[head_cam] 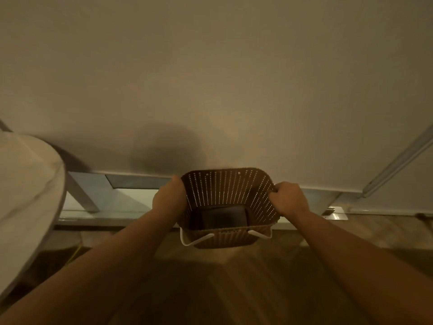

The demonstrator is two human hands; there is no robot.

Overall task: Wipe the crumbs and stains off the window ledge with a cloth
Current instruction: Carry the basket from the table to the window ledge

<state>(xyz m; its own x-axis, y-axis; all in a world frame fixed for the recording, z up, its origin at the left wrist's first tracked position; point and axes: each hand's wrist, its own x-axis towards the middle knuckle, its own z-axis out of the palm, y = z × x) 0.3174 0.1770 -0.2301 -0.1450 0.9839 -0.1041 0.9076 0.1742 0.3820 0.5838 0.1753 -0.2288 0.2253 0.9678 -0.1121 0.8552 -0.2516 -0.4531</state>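
window ledge (98, 215): runs behind the basket, unwiped as far as i can judge; crumbs and stains too dim to make out. basket (226, 240): brown, perforated, held clear in front of the ledge. my left hand (167, 200) and right hand (290, 199): fingers clamped on opposite basket rims. cloth: none visible; a dark flat item lies in the basket. wiping not yet begun.

Dim amber light, soft blur, wide-angle bending, dark shadow (166, 148) on blind (234, 66).
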